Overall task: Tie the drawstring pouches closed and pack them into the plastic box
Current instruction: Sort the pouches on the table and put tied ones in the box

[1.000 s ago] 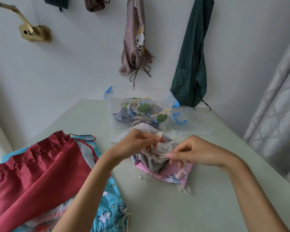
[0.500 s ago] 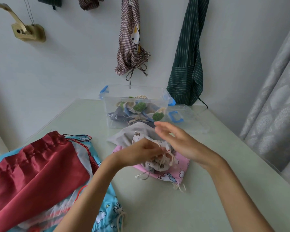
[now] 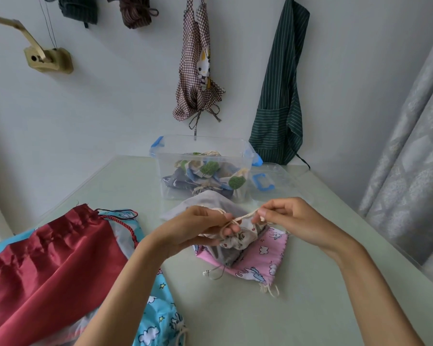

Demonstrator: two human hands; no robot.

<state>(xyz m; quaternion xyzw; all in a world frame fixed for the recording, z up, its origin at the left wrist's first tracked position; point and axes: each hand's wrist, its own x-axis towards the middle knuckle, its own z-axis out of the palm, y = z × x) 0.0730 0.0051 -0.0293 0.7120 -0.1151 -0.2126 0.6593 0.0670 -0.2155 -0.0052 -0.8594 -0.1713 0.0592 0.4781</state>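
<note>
Pouch [image 3: 238, 239], a small cream printed one, sits bunched above the pink unicorn pouch [image 3: 263, 260] on the surface [image 3: 310, 308], its neck gripped by the left hand [image 3: 198, 228]. Half a second ago the right hand [image 3: 288, 218] was open and reaching over it; now its fingers [image 3: 261, 214] pinch the cream drawstring [image 3: 245, 216], stretched taut between both hands. Left fingers [image 3: 231, 231] curl round the gathered neck and cord. Behind, the clear plastic box [image 3: 203, 168] holds tied pouches; a red satin bag [image 3: 48, 258] lies left
</note>
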